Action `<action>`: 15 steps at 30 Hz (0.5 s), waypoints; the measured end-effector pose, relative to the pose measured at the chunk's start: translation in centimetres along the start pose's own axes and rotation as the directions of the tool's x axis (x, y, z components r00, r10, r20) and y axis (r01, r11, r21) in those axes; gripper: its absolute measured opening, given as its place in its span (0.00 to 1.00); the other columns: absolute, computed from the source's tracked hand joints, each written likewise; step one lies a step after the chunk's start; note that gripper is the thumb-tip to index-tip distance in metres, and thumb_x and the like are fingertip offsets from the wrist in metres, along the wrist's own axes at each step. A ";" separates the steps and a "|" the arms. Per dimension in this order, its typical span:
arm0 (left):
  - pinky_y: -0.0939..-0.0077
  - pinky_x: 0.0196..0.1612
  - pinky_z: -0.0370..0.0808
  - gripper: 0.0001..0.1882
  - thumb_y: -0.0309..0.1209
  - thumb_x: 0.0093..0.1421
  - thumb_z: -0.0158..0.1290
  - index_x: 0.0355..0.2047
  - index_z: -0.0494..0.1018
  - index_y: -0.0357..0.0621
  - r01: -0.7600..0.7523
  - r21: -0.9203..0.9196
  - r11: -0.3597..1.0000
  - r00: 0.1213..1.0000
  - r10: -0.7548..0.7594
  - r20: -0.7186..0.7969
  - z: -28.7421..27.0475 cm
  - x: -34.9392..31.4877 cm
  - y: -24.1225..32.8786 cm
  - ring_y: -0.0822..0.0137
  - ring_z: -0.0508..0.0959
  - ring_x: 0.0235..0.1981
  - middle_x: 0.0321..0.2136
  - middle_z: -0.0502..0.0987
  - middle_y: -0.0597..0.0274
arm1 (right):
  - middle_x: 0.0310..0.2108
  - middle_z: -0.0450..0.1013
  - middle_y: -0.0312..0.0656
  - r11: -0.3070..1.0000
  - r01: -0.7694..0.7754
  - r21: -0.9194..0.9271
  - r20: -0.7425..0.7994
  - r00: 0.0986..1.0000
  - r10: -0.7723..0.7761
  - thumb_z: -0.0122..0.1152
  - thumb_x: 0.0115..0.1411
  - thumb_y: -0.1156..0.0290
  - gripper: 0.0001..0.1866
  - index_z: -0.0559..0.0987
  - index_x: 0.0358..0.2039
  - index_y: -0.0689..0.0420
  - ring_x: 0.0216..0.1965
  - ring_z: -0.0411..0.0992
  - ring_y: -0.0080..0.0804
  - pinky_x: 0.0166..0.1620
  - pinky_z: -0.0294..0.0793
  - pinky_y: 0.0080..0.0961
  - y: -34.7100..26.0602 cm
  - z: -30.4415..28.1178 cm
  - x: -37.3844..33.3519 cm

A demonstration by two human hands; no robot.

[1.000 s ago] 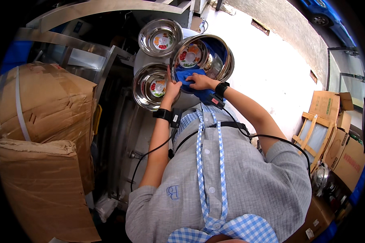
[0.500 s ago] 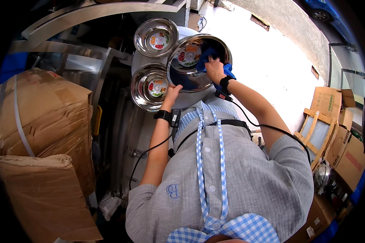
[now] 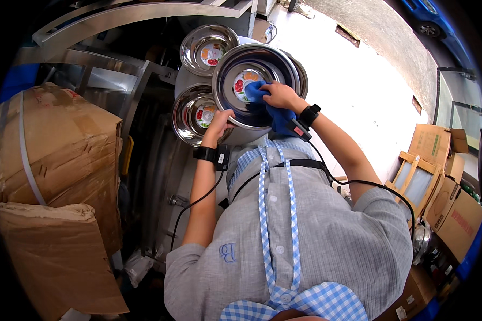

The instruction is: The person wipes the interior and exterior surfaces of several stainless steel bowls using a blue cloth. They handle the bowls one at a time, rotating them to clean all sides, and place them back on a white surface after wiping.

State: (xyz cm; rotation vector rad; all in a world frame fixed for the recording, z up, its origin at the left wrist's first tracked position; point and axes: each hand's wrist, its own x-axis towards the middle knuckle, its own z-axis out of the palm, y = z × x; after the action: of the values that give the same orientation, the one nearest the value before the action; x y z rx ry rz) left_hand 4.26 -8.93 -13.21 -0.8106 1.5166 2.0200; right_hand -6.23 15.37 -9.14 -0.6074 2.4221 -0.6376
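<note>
While my left hand (image 3: 219,126) pinches the near-left rim of the large steel basin (image 3: 227,88), my right hand (image 3: 280,96) grips a bunched blue cloth (image 3: 278,113) that reaches inside it, beside the round label (image 3: 241,84) on the bottom. Two smaller steel bowls (image 3: 185,115) sit left of the basin on a pale table (image 3: 184,79).

Pretty cluttered spot: big taped cardboard boxes (image 3: 64,142) on the left by a metal frame (image 3: 107,61), daylight totally blowing out the pale floor (image 3: 353,107), more cartons (image 3: 456,219) right, blue car (image 3: 451,33) upper right.
</note>
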 end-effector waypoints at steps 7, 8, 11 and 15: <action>0.54 0.36 0.82 0.13 0.27 0.49 0.49 0.34 0.69 0.30 0.136 -0.148 0.980 0.989 -0.143 -0.035 -1.9 -3.8 -1.8 0.55 0.79 0.34 0.33 0.76 0.50 | 0.46 0.68 0.56 0.996 -0.060 0.059 -0.194 0.978 0.070 0.54 0.55 0.57 0.22 0.76 0.52 0.44 0.41 0.74 0.54 0.48 0.74 0.42 -3.1 -0.3 2.2; 0.54 0.36 0.82 0.13 0.27 0.49 0.49 0.33 0.69 0.30 0.133 -0.164 0.977 0.989 -0.141 -0.041 -1.8 -4.0 -2.3 0.54 0.79 0.34 0.33 0.76 0.49 | 0.47 0.68 0.56 0.998 -0.063 0.001 -0.170 0.983 0.063 0.54 0.55 0.58 0.23 0.75 0.52 0.45 0.41 0.74 0.54 0.47 0.74 0.43 -3.5 0.3 2.7; 0.52 0.35 0.82 0.12 0.27 0.48 0.49 0.32 0.69 0.31 0.118 -0.205 0.972 0.989 -0.135 -0.068 -2.3 -3.8 -4.0 0.53 0.79 0.30 0.32 0.76 0.47 | 0.46 0.67 0.57 0.974 -0.098 -0.203 -0.156 0.986 0.067 0.57 0.53 0.61 0.28 0.71 0.57 0.47 0.40 0.75 0.55 0.42 0.77 0.42 -3.9 3.1 4.9; 0.54 0.35 0.82 0.09 0.29 0.49 0.48 0.27 0.70 0.35 0.092 -0.220 0.971 0.990 -0.113 -0.089 -1.8 -4.2 -3.8 0.55 0.79 0.29 0.29 0.76 0.51 | 0.48 0.65 0.59 0.946 -0.059 -0.319 -0.207 0.978 -0.009 0.58 0.50 0.64 0.34 0.68 0.60 0.50 0.37 0.75 0.55 0.38 0.79 0.38 -1.6 7.1 6.4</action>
State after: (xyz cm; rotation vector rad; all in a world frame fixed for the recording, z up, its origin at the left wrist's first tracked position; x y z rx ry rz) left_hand 10.14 -9.76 -13.24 -1.0690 1.2925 2.1185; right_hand -6.22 8.51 -16.01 -0.6667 2.7527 -0.3027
